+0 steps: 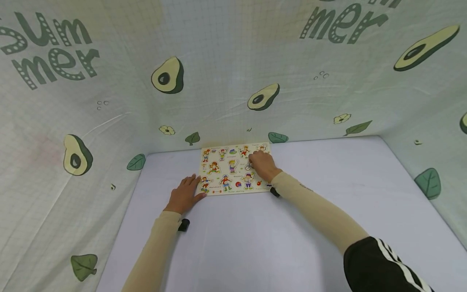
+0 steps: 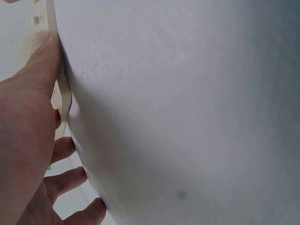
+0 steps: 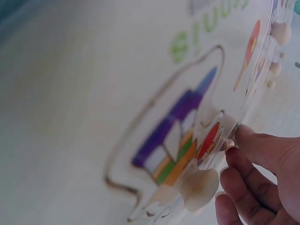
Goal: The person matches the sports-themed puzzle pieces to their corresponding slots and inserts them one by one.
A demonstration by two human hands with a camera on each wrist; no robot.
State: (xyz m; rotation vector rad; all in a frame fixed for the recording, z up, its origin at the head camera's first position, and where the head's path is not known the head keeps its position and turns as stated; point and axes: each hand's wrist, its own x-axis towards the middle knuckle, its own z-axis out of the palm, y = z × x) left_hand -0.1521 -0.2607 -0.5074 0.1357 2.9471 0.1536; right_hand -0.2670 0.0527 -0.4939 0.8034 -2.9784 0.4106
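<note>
A wooden peg puzzle board, printed with children playing sports, lies flat at the back of the table. My left hand rests at its near left corner, fingers fairly straight. In the left wrist view the thumb touches the board edge, and the other fingertips reach down to the table. Over the right part of the board, my right hand has curled fingers. Its thumb and index finger pinch a small knob on a puzzle piece, mostly hidden. Closer to that camera is a tennis piece with a round wooden knob.
The white table extends in front of the board and to both sides. Right behind the board rises a cloth backdrop with avocado and leaf prints. Dark wrist cameras sit on the sleeved forearms.
</note>
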